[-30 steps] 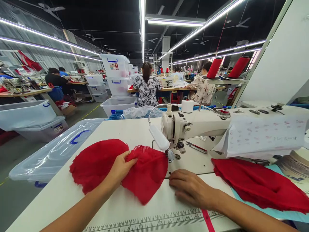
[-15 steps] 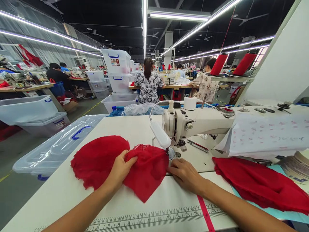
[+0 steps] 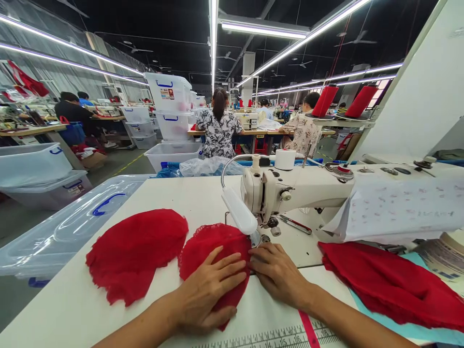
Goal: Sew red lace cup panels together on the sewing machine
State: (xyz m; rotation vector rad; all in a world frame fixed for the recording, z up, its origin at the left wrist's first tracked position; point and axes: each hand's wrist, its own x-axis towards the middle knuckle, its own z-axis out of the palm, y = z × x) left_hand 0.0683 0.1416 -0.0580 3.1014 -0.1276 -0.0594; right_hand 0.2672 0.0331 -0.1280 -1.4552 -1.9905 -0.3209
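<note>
A red fabric piece with a lacy edge (image 3: pixel 203 241) lies on the sewing machine's bed, its right edge beneath the needle area. My left hand (image 3: pixel 213 290) rests flat on this piece with fingers spread. At its right edge, close to the presser foot, my right hand (image 3: pixel 273 268) has its fingers bent and pressed together on the cloth. The white sewing machine (image 3: pixel 261 193) stands just beyond both hands, and its lamp (image 3: pixel 239 210) partly hides the needle. Left of the piece, another red fabric piece (image 3: pixel 137 251) lies flat on the table.
More red fabric (image 3: pixel 384 280) lies on the right over light-blue material. Tweezers-like snips (image 3: pixel 295 224) rest behind the needle. A printed ruler strip (image 3: pixel 286 338) runs along the front edge. Clear lidded bins (image 3: pixel 90 212) stand left; red thread cones (image 3: pixel 324 101) stand above. Co-workers sit ahead.
My left hand has released its pinch on the lacy edge and now lies flat on the cloth, lower and farther right. The fabric has flattened out. My right hand stays near the needle.
</note>
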